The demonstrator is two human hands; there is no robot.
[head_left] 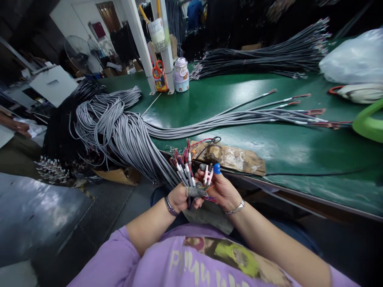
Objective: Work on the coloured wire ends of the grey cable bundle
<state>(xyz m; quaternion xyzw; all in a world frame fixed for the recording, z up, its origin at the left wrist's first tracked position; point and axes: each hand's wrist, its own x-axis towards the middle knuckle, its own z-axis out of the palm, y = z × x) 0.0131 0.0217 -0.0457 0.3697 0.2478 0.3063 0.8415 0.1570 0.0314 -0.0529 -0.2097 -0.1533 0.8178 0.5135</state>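
The left hand (178, 197), its thumb wrapped in grey, is closed around the stripped ends of grey cables (146, 145). The right hand (224, 191), wearing a blue fingertip cover (217, 168), meets it and has its fingers closed on a small pink tool (208, 175) beside the coloured wires. The cables run from the grip up to a looped pile at its left.

Just beyond the grip lies a worn board (239, 160) on the green table (299, 157); farther off are orange scissors (158, 68), a lilac bottle (181, 77) and black cables (254, 59). A yellow-and-red packet (161, 84) near the bottle bears print too small to read. Below the grip, the purple shirt (149, 263) shows large pale letters, upside down and not surely readable.
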